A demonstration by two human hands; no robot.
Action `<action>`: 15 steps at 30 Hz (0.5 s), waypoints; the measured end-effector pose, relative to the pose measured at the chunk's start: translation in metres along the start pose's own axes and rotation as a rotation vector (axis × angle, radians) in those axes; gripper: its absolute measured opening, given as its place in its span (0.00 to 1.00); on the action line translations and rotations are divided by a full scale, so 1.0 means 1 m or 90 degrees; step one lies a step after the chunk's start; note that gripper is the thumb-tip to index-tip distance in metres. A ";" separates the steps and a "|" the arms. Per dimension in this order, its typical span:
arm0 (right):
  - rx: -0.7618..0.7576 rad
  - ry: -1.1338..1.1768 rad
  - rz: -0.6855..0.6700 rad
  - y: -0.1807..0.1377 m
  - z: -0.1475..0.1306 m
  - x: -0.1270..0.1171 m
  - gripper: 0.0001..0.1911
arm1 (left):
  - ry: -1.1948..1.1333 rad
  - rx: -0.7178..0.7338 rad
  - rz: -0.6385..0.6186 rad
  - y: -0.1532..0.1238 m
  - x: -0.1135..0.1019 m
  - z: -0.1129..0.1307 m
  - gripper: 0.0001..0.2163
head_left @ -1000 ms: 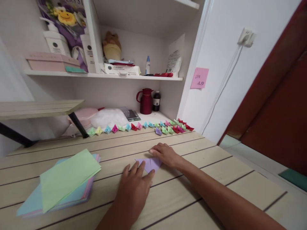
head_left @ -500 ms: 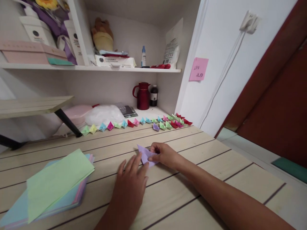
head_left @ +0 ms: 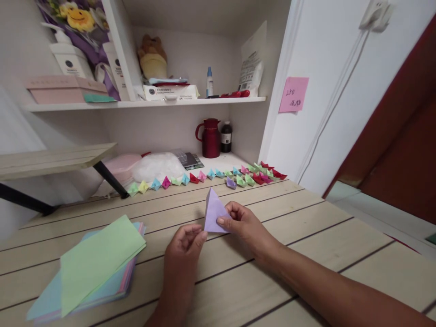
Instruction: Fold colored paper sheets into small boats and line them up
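A purple sheet of folded paper (head_left: 215, 213), now a triangle with its point up, is held just above the striped wooden table (head_left: 218, 290). My right hand (head_left: 247, 227) pinches its right corner between thumb and fingers. At the lower left corner, my left hand (head_left: 185, 245) has its thumb and fingertips closed on the paper's edge. Beyond the hands, folded paper boats (head_left: 165, 182) of many colours stand in a row along the table's back, bunched at the right end. One purple paper boat (head_left: 231, 183) sits in front of that row.
A stack of coloured paper (head_left: 98, 263), green on top, lies at the left. Behind it stands a small raised shelf (head_left: 57, 159) with black legs. A red jug (head_left: 211, 138) and a dark bottle (head_left: 226, 136) stand in the cabinet at the back.
The purple paper has been lifted and turned upright into a plain triangle. My left hand's fingers, spread flat beside it before, have curled to its corner. The view has shifted slightly left.
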State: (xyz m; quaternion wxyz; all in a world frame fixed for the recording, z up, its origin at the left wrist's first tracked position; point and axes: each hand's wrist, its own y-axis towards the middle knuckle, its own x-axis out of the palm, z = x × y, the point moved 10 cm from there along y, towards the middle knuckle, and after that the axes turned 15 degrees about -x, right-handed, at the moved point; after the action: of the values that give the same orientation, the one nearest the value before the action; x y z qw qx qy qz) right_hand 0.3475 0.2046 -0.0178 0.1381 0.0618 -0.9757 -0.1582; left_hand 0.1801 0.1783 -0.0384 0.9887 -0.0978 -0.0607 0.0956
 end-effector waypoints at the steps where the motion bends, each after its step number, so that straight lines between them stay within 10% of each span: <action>1: -0.001 0.001 -0.005 -0.001 0.000 0.002 0.22 | -0.007 -0.003 -0.003 0.000 0.001 0.000 0.14; 15: -0.019 -0.004 -0.089 -0.006 0.005 0.021 0.22 | 0.070 -0.024 -0.084 -0.002 0.009 0.001 0.09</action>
State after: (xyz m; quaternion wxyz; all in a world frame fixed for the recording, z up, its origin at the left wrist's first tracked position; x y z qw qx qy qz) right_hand 0.3264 0.1970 -0.0193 0.1248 0.1277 -0.9670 -0.1820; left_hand 0.1890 0.1784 -0.0366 0.9927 -0.1177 -0.0142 0.0236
